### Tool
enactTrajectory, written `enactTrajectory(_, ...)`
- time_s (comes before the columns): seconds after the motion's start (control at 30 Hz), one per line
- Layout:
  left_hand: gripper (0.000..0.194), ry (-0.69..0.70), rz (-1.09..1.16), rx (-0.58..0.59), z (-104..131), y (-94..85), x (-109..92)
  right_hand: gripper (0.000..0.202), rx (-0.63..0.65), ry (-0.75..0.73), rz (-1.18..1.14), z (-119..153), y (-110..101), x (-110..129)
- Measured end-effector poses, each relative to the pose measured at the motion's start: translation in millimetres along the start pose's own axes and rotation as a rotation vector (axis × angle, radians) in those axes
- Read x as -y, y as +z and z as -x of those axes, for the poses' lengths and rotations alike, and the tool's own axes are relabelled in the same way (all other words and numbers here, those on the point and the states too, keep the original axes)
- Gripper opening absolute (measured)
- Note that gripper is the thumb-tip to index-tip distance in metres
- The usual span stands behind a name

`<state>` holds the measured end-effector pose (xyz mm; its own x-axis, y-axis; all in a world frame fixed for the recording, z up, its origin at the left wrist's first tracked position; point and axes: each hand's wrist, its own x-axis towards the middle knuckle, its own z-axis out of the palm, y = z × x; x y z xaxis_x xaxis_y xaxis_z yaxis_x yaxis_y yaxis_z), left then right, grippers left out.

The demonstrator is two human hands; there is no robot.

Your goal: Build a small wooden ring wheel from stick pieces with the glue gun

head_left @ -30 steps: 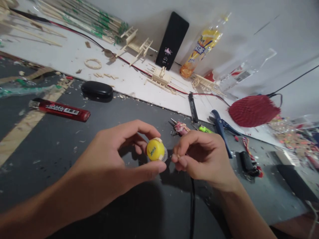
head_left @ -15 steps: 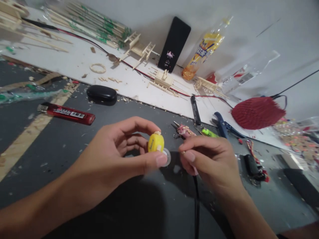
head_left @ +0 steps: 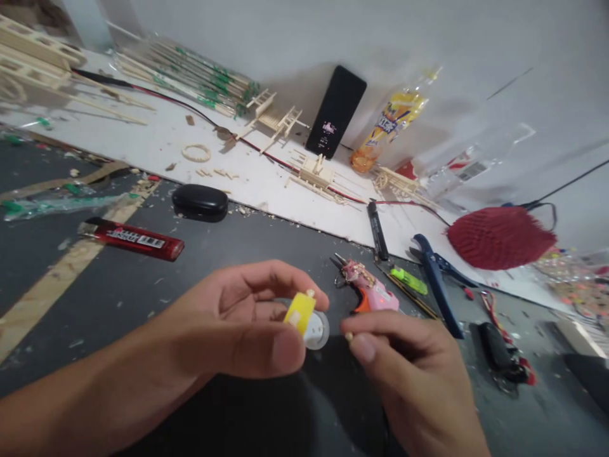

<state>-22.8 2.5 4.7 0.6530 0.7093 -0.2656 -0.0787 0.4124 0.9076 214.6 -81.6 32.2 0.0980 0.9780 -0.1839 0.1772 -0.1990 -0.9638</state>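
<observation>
The left hand [head_left: 221,336] gripped a short yellow cylindrical cap [head_left: 307,306] between thumb and fingers, tilted, above the dark grey tabletop [head_left: 252,244]. The right hand [head_left: 413,368], apart from the cap, pinched a tiny pale bead-like piece [head_left: 349,337] between thumb and index finger. A clear round disc [head_left: 320,333] showed behind the cap; contact could not be determined. Beyond the right hand lay a pink-and-orange glue gun [head_left: 379,294].
</observation>
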Motion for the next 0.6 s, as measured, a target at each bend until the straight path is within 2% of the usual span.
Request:
enactTrajectory(0.1, 0.053, -0.126, 0.287, 0.218, -3.0, -0.6, 1.4, 0.023, -0.047, 0.063, -0.191, -8.3, 7.7, -0.2)
enactTrajectory(0.23, 0.045, -0.160, 0.416, 0.264, -6.3, 4.5, 5.8, 0.014, -0.022, 0.047, -0.257, -8.6, 11.3, -0.2)
enactTrajectory(0.3, 0.043, -0.142, 0.401, 0.251, -6.3, 7.6, 7.8, 0.010, -0.020, 0.019, -0.250, -7.5, 11.6, 0.4)
enactTrajectory(0.4, 0.048, 0.004, 0.150, 0.095, -2.3, 12.7, 8.2, 0.007, -0.068, -0.033, -0.210, -6.2, 12.9, 2.8)
enactTrajectory(0.5, 0.043, 0.203, -0.216, -0.140, 5.2, 19.7, 8.3, 0.010, -0.148, -0.091, -0.191, -4.4, 17.3, 6.6)
enactTrajectory(0.6, 0.035, 0.487, -0.552, -0.369, 11.0, 27.2, 11.5, 0.013, -0.176, -0.119, -0.240, -0.9, 24.8, 8.5)
